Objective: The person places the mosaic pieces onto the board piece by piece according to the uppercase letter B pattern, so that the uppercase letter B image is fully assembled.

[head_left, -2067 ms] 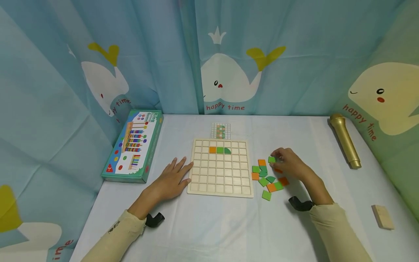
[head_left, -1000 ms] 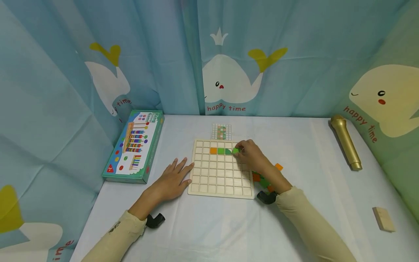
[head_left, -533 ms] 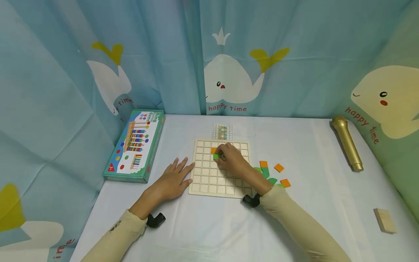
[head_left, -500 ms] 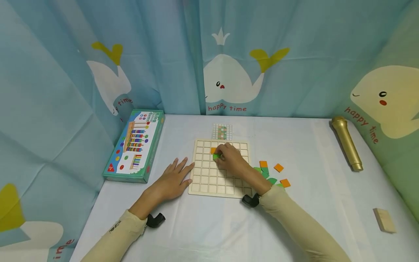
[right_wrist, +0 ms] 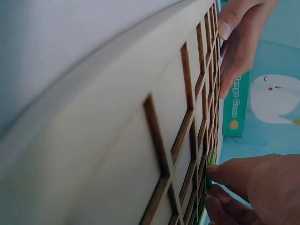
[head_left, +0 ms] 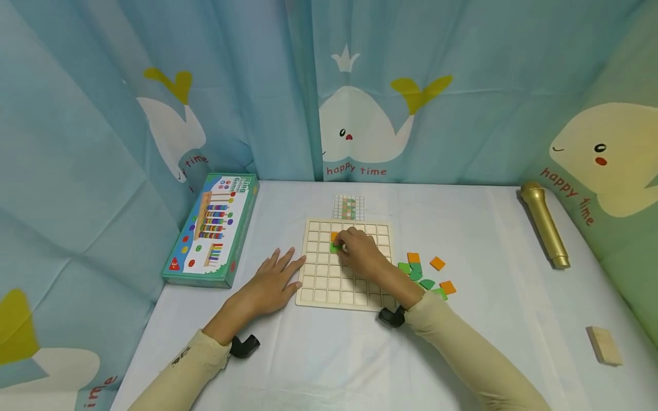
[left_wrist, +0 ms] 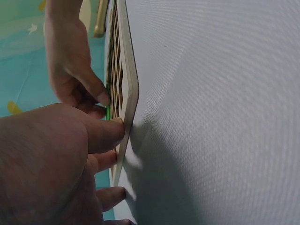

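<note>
A pale wooden grid board (head_left: 320,283) lies in the middle of the table. My right hand (head_left: 364,255) is over its upper part, thumb and fingertips pinching a green square tile (head_left: 333,248) at a cell just below an orange square tile (head_left: 334,236). The hand covers the rest of that tile row. In the right wrist view, the right thumb and fingers (right_wrist: 234,171) meet low at the grid around the green piece. My left hand (head_left: 269,285) lies spread with straight fingers, its fingertips touching the board's left edge; the left wrist view shows its thumb (left_wrist: 110,133) against that edge.
Several loose orange and green tiles (head_left: 427,283) lie right of the board, partly behind the right forearm. A small printed pattern card (head_left: 349,206) lies beyond the board. A game box (head_left: 211,228) stands left, a gold microphone (head_left: 545,225) and wooden block (head_left: 604,346) right.
My right hand picked up a green square tile from the loose pile, carried it left over the board and lowered it beneath the orange tile. The left hand has stayed still.
</note>
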The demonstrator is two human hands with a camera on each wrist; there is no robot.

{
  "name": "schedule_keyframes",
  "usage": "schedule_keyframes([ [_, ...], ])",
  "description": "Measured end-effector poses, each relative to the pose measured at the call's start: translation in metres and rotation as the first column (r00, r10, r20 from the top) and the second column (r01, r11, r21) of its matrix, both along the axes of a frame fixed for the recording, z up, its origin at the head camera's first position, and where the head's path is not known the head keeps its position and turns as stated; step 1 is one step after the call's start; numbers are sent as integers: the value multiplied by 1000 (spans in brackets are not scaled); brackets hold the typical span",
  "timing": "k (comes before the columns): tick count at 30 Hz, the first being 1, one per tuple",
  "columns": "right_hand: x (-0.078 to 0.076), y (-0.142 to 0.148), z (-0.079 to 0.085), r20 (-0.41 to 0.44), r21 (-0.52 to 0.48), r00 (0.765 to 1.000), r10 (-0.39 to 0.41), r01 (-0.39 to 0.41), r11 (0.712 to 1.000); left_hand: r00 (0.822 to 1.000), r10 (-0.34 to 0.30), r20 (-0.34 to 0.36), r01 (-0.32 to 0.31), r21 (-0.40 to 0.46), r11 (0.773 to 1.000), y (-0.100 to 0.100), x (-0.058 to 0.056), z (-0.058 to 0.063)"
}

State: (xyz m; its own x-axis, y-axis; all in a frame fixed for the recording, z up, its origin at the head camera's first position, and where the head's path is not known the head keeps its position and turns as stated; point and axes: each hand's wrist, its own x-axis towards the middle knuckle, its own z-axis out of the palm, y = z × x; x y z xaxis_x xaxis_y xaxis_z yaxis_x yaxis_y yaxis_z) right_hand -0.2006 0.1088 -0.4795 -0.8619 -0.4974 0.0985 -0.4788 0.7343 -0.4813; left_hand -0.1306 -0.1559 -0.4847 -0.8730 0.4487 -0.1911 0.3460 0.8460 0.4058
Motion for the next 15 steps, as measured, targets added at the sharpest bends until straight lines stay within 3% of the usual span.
schedule_keyframes([
  [8,4,12,4,-13,-25,1000,0,0,1000,1000,3,6,-3,4,1000,0,0,0],
  [15,11,57,6,74,-53,994,-84,89,995,1000,7,6,-7,-3,1000,0,-1,0],
])
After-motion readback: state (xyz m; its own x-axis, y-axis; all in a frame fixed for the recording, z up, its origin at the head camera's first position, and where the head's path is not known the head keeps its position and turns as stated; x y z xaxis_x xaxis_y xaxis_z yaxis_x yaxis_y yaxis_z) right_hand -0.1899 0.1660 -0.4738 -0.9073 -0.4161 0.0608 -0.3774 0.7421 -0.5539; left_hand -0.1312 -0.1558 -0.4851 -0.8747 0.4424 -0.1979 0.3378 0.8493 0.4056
